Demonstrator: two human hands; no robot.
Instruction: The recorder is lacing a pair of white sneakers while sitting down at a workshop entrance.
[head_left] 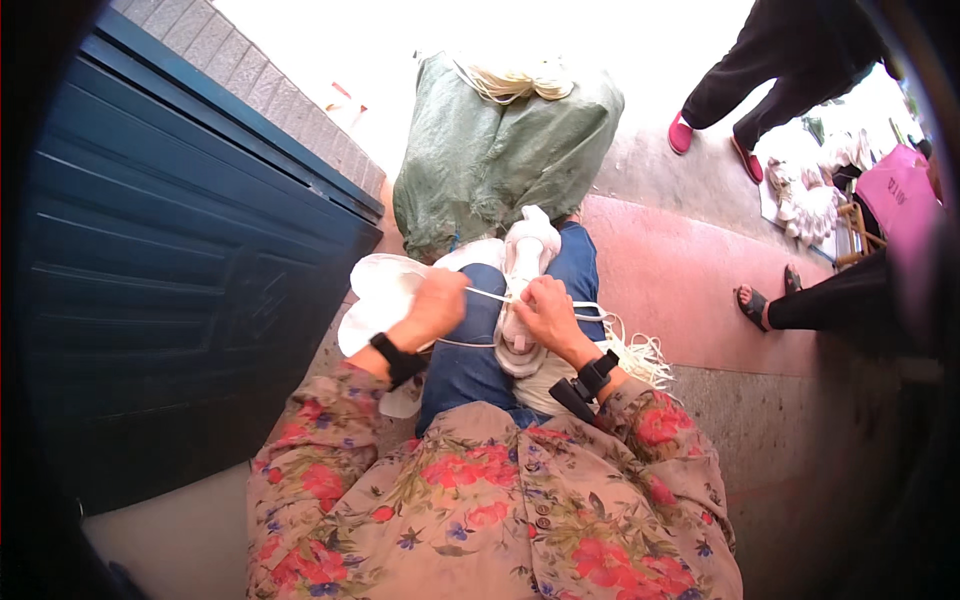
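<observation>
Across my jeans-covered knees lies a long whitish, shoe-like piece (522, 262); its exact kind is hard to make out. My left hand (437, 303) is a fist gripping a white lace (486, 294), drawn taut toward my right hand. With bent, pinched fingers, my right hand (548, 308) holds the lace against the top of the piece. A thinner loop of lace runs across my left thigh below the hands. Flat white rounded pieces (376, 285) lie beside my left knee, partly behind my left hand. A bunch of loose white laces (643, 358) hangs by my right thigh.
A stuffed green woven sack (470, 160) stands ahead of my knees, with a cream lace bundle (525, 82) on top. A dark blue metal door (190, 250) borders the left. At right are other people's legs (745, 70), a white pile (805, 200) and a pink umbrella-like item (897, 195).
</observation>
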